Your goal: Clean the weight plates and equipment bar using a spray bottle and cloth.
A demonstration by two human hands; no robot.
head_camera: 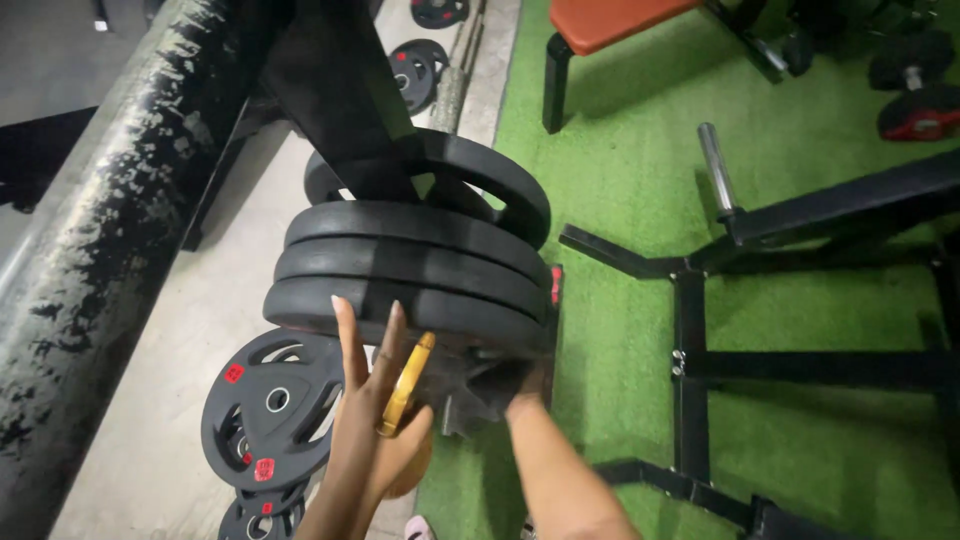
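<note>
The left hand (375, 420) is nearest the camera. Its fingers (348, 335) are extended straight and close together, open flat, with the fingertips touching the edge of the lowest weight plate (400, 305). A flat yellow tool (408, 385) is pinned between the fingers and the palm, standing almost upright.

The right hand (520, 385) lies just to the right of the left hand, under the same plate. It is mostly hidden in shadow; how far it is closed cannot be told.

Above the fingertips, three black weight plates are stacked edge-on, touching one another, with a fourth plate (500, 180) tilted behind them on a black post (340, 90).

Below and left of the left hand, a black plate with red labels (270, 405) rests on the concrete floor (180, 330). Right of the right hand, a black steel frame (690, 350) stands on green turf (620, 130). Well beyond, a bench with an orange pad (600, 20) stands on the turf.
</note>
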